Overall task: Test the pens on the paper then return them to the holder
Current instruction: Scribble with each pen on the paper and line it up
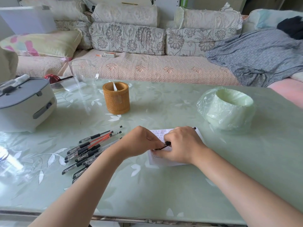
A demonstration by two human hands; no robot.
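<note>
A small white paper [199, 135] with printed rows lies on the green table, mostly covered by my hands. My right hand [182, 143] grips a black pen [194, 128], whose end sticks out behind the hand. My left hand [139, 141] meets it over the paper and pinches a thin black piece [162, 147], probably the pen's cap or tip. A pile of several black and red pens [91, 148] lies to the left of my left arm. The round bamboo holder [116, 99] stands farther back, with something white inside.
A grey-lidded white appliance [24, 104] sits at the left edge. An empty glass jug [82, 74] stands behind the holder. A roll of green plastic bags [227, 107] lies at the right. A sofa with cushions runs behind the table [164, 185].
</note>
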